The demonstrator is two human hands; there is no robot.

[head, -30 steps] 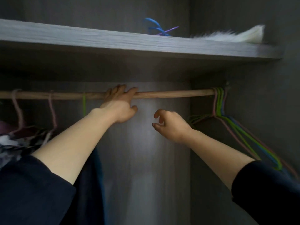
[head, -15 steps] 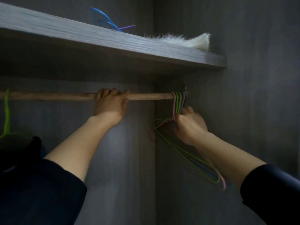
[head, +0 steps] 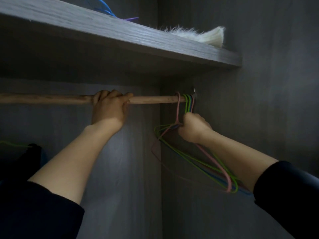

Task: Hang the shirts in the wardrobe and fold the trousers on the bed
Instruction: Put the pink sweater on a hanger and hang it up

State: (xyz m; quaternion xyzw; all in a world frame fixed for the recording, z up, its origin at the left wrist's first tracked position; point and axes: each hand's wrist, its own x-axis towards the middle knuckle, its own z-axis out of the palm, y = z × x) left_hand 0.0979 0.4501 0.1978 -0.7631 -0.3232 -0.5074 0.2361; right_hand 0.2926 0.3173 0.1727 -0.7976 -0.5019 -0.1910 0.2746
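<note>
Wooden rail (head: 51, 99) is clenched in the left hand (head: 110, 109), fingers (head: 113, 94) wrapped over it. At the rail's three o'clock end, the right hand (head: 193, 129) grasps the necks of the bunched wire hangers (head: 188, 104). They look light, springy and tangle-prone, so I'd lift one by its hook. No shirts in sight.

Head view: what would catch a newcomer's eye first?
The left hand grips the round wooden rail mid-frame, under the grey shelf. At the rail's right end the right hand grips the bundle of pink, green and blue wire hangers below their hooks. A white furry item lies on the shelf, upper right.
</note>
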